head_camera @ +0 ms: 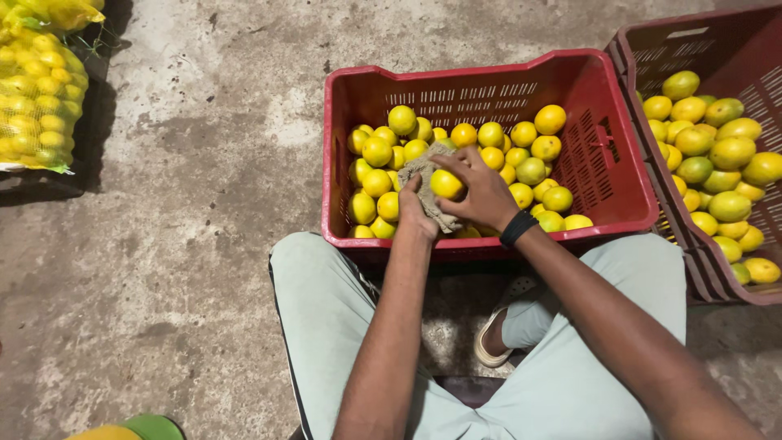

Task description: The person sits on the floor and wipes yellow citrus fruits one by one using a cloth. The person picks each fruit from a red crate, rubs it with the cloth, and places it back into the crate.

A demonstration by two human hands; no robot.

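The right hand (481, 195) was curled around one yellow fruit (445, 184), with the fingers bent over its top and the thumb at its side. The fruit was almost round, so it had no clear long axis, and I could not tell which way its stem end pointed. It was held just above the other fruits, near the front middle of the red crate (489, 77). The left hand (415, 213) was closed on a grey cloth (425, 173), and this cloth was pressed against the left side of the held fruit. The cloth was crumpled; its longer side ran from the front wall of the crate toward the back, a little tilted to the left.

The red crate stood on a rough concrete floor (187, 244) with dark stains, directly before the knees of the person, who wore pale green trousers (326, 326). A black band (518, 228) was on the right wrist. A second crate (733, 49), darker red, stood touching the first one on the right side and held bigger yellow-green fruits (717, 155). Far at the left, a yellow net sack (32, 98) full of small fruits lay on the floor, well apart from the crates.
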